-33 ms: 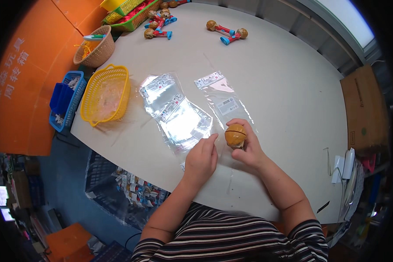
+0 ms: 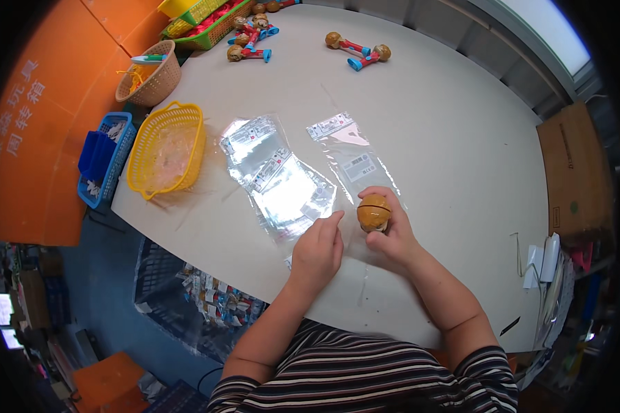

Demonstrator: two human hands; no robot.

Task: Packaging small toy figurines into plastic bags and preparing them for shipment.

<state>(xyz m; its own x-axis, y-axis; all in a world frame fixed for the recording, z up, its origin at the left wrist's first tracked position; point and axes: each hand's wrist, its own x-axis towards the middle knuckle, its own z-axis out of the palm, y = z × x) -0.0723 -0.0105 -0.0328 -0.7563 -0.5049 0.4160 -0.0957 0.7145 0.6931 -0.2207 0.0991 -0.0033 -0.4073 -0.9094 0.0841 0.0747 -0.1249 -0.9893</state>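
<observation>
My right hand [image 2: 396, 237] is wrapped round a toy figure with a glossy brown round head [image 2: 374, 212]. The head faces up, with a dark line across it; the body below is hidden by the hand. A clear plastic bag [image 2: 357, 155] with a printed header and a white label lies flat just beyond that hand. To the left, my left hand [image 2: 317, 249] rests at the near end of a spread stack of clear bags [image 2: 275, 175]. Its fingers are loosely bent, and I see nothing between them.
More toy figures [image 2: 368, 55] with red bodies and blue feet lie at the table's far side. A yellow basket [image 2: 201, 148], a blue basket [image 2: 120, 151] and a tan basket [image 2: 169, 72] line the left. Below the table edge, a dark crate [image 2: 151, 279] holds packed pieces. A carton [image 2: 575, 172] stands right.
My right hand has shifted very slightly to the right with the toy figure, whose head is tilted a little differently. My left hand stays in place.
</observation>
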